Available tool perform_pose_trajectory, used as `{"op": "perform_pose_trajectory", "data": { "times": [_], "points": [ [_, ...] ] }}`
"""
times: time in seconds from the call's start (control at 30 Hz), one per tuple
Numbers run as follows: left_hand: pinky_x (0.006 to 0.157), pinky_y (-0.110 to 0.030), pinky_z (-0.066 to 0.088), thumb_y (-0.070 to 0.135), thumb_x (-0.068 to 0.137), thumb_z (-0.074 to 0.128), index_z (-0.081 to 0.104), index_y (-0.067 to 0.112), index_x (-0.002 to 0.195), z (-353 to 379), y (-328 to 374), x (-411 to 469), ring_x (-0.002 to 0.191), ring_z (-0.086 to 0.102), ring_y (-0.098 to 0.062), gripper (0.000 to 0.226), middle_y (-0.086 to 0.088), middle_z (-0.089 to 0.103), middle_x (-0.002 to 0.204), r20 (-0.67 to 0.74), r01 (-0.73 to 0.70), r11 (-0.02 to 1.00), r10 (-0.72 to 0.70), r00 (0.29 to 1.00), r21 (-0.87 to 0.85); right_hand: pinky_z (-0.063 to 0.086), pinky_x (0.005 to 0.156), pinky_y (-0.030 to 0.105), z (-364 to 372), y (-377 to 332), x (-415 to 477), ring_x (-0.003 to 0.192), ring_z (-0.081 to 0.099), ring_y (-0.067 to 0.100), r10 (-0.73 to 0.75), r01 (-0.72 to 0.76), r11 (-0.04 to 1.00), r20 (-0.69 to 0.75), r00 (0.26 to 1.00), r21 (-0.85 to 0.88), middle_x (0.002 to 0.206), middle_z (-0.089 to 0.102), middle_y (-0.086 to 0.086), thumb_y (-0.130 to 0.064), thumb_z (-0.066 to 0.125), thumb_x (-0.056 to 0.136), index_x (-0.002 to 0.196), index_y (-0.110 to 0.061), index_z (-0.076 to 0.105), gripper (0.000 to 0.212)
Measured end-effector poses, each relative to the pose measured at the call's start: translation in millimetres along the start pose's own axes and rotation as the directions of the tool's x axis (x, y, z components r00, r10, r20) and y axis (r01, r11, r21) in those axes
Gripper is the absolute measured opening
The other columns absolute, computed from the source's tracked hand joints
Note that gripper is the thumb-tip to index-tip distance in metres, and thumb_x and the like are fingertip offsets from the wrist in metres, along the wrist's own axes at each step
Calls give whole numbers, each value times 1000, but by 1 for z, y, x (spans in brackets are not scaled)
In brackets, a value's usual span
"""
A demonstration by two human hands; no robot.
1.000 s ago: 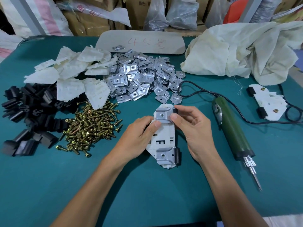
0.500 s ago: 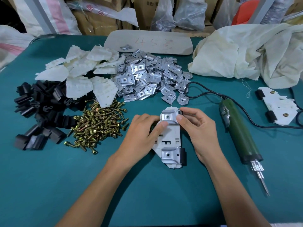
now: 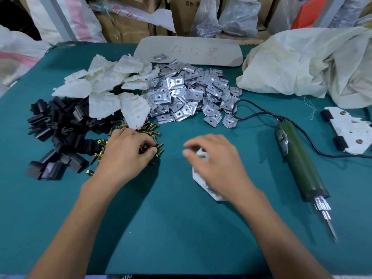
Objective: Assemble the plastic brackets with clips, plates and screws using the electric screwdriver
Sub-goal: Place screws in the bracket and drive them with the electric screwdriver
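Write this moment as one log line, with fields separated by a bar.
left hand: pinches screws | right hand: on white bracket, blurred | electric screwdriver: lies on table, untouched

Left hand (image 3: 128, 156) and right hand (image 3: 219, 168) are bare, forearms (image 3: 84, 218) bare as well.

Near edge of the table (image 3: 181, 238) is open full width. Left side blocked: clips (image 3: 52, 133), brackets (image 3: 104, 87), screws (image 3: 151, 126). Plates (image 3: 187, 97) fill far centre. Screwdriver (image 3: 300, 162) and cord (image 3: 251, 114) bar the right side; cloth (image 3: 302, 63) covers the far right corner.
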State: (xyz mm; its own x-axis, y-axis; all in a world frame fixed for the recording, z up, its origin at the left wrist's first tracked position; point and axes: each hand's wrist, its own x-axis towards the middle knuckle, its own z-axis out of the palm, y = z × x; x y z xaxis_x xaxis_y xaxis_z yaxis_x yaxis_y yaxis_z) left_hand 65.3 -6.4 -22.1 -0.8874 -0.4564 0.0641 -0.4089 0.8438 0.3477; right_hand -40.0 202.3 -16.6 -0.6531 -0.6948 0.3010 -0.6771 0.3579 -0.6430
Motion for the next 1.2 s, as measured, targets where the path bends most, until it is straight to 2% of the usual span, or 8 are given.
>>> {"op": "perform_pose_trajectory", "data": {
  "times": [0.17,0.33,0.47,0.67,0.87,0.97,1.07,1.2],
  "points": [
    [99,-36,33,47,88,65,73,33,97,3,7,4,104,52,-28,19,2,54,93,-22,20,1000,-19,1000,24,39,87,41,38,-35,36,103,53,31,-77,190,923,322,943,-335,108,65,7,-38,62,96,113,-18,64,26],
    [98,-39,35,45,86,66,72,35,91,6,10,8,100,53,-30,13,2,53,90,-25,62,998,-61,998,19,31,73,37,52,-33,43,101,56,35,-1,110,940,320,947,-322,105,68,12,-25,65,92,109,-12,58,22],
    [97,-41,36,44,88,64,73,31,93,7,14,8,101,51,-30,16,3,55,92,-56,74,997,-74,996,-5,43,75,40,49,-31,41,101,58,38,34,63,954,316,948,-294,103,69,14,-15,58,95,108,-10,60,14],
    [68,-13,42,33,89,69,67,34,89,-5,19,-16,83,61,3,2,21,67,79,-154,26,934,-86,984,-356,54,79,24,-13,1,40,78,65,-1,171,-194,966,138,976,169,88,71,-19,-19,67,97,92,-32,70,15],
    [64,-10,45,22,87,76,68,33,86,9,50,-35,65,59,1,14,21,69,78,-20,58,772,-91,996,-633,57,83,29,-54,45,25,76,68,11,334,-320,858,36,942,403,84,74,-3,-2,71,92,91,-26,75,25],
    [69,-19,46,25,93,67,66,31,94,20,61,-40,72,59,-3,6,17,66,78,-1,29,847,-34,999,-530,56,71,20,-54,56,7,69,66,10,393,-354,830,-1,920,431,83,71,-6,-6,68,96,92,-28,74,23],
    [76,-27,40,25,97,60,65,27,100,22,63,-42,88,55,-11,7,15,65,88,-34,-68,954,61,998,-293,44,68,7,-55,71,-12,68,58,5,386,-374,916,-64,920,145,85,71,-21,-18,74,92,86,-37,70,19],
    [92,-25,35,21,96,59,63,25,114,19,59,-39,109,42,-17,18,10,63,113,7,-92,993,93,996,-76,42,68,9,-52,78,-28,75,58,5,384,-380,922,-63,921,71,80,70,-18,-19,78,88,81,-37,67,22]
  ]
}}
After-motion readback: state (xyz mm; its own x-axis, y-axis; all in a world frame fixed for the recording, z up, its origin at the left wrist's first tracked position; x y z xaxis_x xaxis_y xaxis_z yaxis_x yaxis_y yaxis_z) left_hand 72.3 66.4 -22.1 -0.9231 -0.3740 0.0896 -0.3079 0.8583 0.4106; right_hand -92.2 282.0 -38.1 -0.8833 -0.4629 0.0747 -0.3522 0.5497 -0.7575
